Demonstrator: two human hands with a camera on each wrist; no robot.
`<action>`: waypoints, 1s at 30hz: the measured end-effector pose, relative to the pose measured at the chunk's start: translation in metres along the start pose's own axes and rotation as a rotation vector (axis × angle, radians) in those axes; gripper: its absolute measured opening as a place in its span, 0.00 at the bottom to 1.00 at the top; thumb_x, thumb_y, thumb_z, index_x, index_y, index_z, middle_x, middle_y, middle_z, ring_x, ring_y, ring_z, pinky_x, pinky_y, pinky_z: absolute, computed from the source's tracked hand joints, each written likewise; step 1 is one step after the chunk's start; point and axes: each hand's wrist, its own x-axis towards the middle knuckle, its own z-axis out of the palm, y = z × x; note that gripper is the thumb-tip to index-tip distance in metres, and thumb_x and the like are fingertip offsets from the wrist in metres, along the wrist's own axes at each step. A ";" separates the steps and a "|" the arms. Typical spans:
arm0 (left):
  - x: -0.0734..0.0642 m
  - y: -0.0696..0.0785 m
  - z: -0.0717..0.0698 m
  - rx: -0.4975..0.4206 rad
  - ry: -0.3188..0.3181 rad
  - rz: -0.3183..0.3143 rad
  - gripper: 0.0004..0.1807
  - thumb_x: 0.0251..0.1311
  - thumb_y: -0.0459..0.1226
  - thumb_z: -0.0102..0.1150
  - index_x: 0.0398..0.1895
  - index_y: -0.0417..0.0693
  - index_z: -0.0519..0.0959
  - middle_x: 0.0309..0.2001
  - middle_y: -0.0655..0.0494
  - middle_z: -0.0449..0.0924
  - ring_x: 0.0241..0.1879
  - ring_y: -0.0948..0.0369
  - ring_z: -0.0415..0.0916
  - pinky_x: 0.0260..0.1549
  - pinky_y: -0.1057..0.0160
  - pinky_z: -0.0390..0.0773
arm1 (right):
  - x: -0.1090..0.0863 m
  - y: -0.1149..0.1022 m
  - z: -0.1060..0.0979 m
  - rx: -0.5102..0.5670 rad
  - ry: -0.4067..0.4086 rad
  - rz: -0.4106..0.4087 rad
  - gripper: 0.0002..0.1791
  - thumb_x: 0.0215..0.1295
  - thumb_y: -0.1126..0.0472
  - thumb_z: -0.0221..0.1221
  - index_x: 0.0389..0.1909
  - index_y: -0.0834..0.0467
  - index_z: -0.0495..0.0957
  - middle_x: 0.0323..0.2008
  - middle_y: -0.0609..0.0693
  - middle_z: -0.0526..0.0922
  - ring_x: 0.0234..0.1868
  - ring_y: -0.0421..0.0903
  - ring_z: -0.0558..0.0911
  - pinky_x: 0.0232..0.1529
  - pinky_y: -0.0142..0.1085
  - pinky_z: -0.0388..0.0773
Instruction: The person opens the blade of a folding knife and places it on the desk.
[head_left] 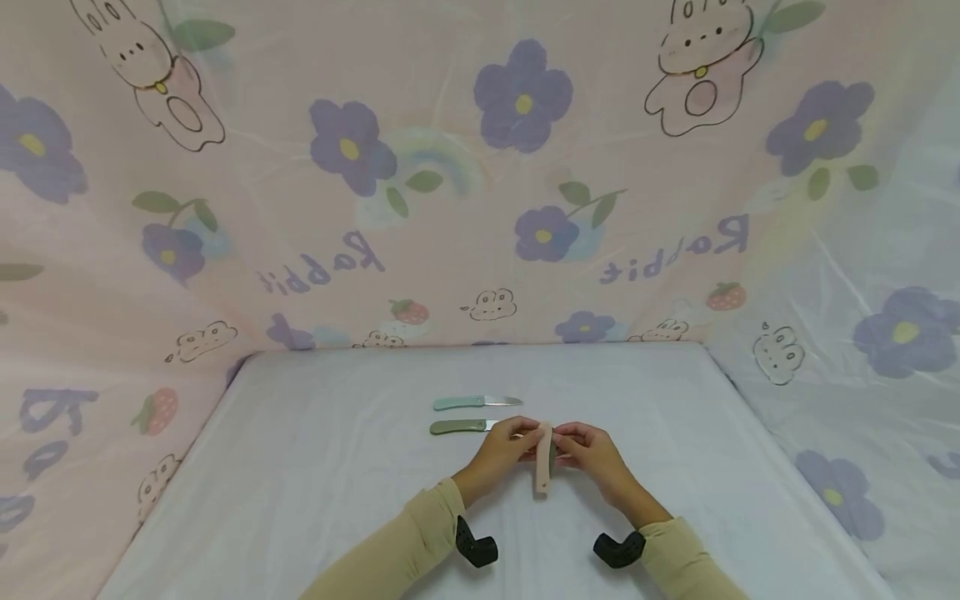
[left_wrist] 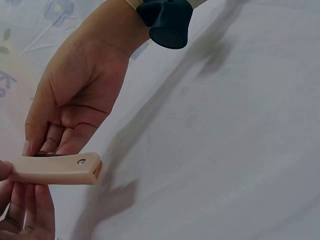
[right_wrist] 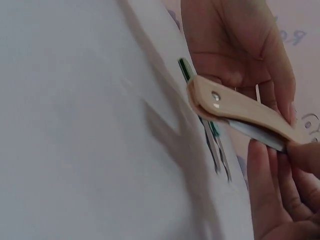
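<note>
A beige-pink folding knife (head_left: 542, 462) is held up between the two hands above the white table. My left hand (head_left: 504, 450) grips its handle near the far end, thumb on the side. From the other side, my right hand (head_left: 596, 458) pinches the knife's blade (right_wrist: 250, 131) near its tip, as the right wrist view shows. That blade lies close along the handle, slightly out of its slot. Beyond the hands lie a mint knife (head_left: 459, 403) with its blade out and an olive-green knife (head_left: 456, 427), whose blade is partly hidden behind my left hand.
A white cloth covers the table (head_left: 337, 475). Patterned fabric (head_left: 450, 208) with flowers and rabbits hangs at the back and both sides. Each wrist carries a black camera (head_left: 477, 546).
</note>
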 end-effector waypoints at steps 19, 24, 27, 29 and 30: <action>-0.038 -0.010 -0.029 0.068 0.042 -0.124 0.14 0.65 0.41 0.54 0.44 0.38 0.76 0.36 0.53 0.78 0.35 0.62 0.76 0.34 0.64 0.78 | 0.001 0.010 0.041 0.061 -0.237 0.144 0.16 0.65 0.62 0.56 0.43 0.72 0.70 0.35 0.55 0.81 0.34 0.45 0.81 0.37 0.38 0.80; -0.044 -0.009 -0.034 0.062 0.048 -0.133 0.16 0.64 0.43 0.54 0.44 0.38 0.76 0.37 0.53 0.79 0.35 0.62 0.76 0.34 0.65 0.78 | 0.004 0.012 0.047 0.113 -0.262 0.158 0.15 0.65 0.63 0.55 0.43 0.72 0.71 0.35 0.55 0.81 0.35 0.46 0.82 0.38 0.38 0.80; -0.045 -0.011 -0.036 0.053 0.057 -0.132 0.16 0.64 0.43 0.55 0.45 0.38 0.75 0.36 0.53 0.79 0.35 0.63 0.76 0.33 0.64 0.78 | 0.005 0.013 0.049 0.133 -0.280 0.167 0.13 0.66 0.64 0.55 0.42 0.72 0.71 0.35 0.55 0.80 0.35 0.46 0.81 0.39 0.39 0.80; -0.045 -0.012 -0.038 0.044 0.059 -0.139 0.16 0.64 0.43 0.55 0.44 0.38 0.76 0.36 0.53 0.79 0.34 0.63 0.76 0.33 0.64 0.78 | 0.006 0.013 0.050 0.138 -0.293 0.176 0.13 0.66 0.64 0.54 0.42 0.71 0.70 0.34 0.55 0.80 0.35 0.46 0.81 0.39 0.39 0.80; -0.045 -0.013 -0.038 0.038 0.060 -0.139 0.16 0.64 0.43 0.55 0.44 0.38 0.76 0.36 0.53 0.79 0.34 0.63 0.76 0.33 0.64 0.78 | 0.006 0.013 0.051 0.140 -0.301 0.179 0.13 0.66 0.64 0.54 0.42 0.71 0.70 0.34 0.55 0.80 0.35 0.45 0.81 0.39 0.39 0.80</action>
